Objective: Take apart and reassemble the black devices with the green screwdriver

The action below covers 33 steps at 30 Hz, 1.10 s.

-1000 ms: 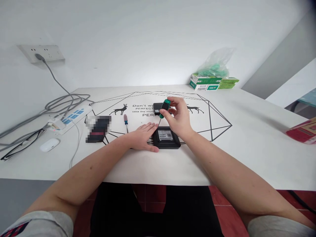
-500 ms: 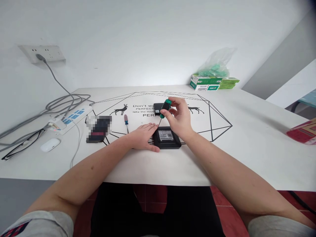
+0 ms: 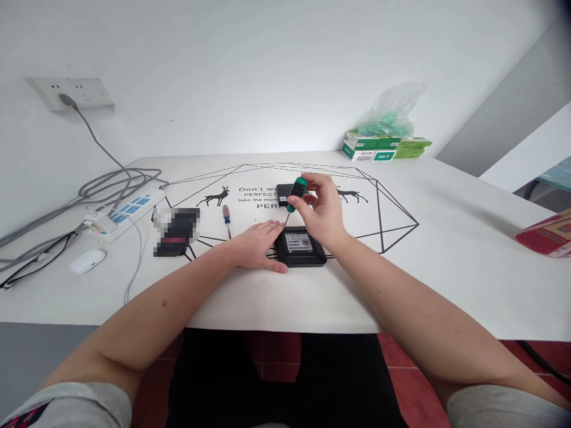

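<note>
Screwdriver (image 3: 298, 189): tilted; pressure could skid it.
Right hand (image 3: 327, 209): grip closed round it.
Left hand (image 3: 257, 244): spread against black case (image 3: 301, 248), exposed.

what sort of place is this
Probably a desk workspace in a home or small office: a white table against a plain wall, with a power strip, a wall socket and a pair of glasses at its left.

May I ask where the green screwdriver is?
Near the head view's centre, the right hand holds the green screwdriver at the far left corner of the nearer black device.
</note>
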Motion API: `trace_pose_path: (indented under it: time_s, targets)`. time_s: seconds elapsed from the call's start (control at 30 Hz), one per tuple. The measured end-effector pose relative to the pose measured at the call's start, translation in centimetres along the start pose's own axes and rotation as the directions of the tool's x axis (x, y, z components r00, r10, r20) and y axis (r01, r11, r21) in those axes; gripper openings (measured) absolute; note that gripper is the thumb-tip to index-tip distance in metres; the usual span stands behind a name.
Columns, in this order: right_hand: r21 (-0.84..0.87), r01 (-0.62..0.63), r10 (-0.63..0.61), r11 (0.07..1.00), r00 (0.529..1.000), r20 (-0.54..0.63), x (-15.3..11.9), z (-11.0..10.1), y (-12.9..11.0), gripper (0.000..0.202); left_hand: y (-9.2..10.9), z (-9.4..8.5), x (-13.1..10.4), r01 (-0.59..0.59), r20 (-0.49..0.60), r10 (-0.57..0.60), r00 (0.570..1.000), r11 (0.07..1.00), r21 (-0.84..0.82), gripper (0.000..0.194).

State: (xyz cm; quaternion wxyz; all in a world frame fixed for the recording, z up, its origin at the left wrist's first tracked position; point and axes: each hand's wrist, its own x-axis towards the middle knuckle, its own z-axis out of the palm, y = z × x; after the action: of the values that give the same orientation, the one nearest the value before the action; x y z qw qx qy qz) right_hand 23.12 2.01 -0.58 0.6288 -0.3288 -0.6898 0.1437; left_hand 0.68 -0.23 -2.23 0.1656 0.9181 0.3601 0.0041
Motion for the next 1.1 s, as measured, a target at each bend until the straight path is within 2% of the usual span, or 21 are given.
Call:
trace_pose_path:
  time_s: [0.43, 0.8, 1.1]
  targets:
    - [-0.01, 0.02, -0.02, 1.0, 1.0, 0.016, -0.06, 0.09, -0.1, 0.043, 0.34, -0.28, -0.07, 0.023, 0.059, -0.023, 0.998, 1.0, -0.006, 0.139]
    - [-0.019, 0.038, -0.035, 0.999, 0.994, 0.1, -0.52, 0.38, -0.12, 0.05, 0.39, -0.31, -0.04, 0.032, 0.063, -0.032, 0.997, 0.999, 0.009, 0.142]
    - [0.036, 0.071, -0.078, 0.997, 0.97, 0.232, -0.25, -0.14, -0.7, 0.046, 0.29, -0.43, -0.03, 0.031, 0.066, -0.031, 0.997, 1.0, -0.002, 0.144]
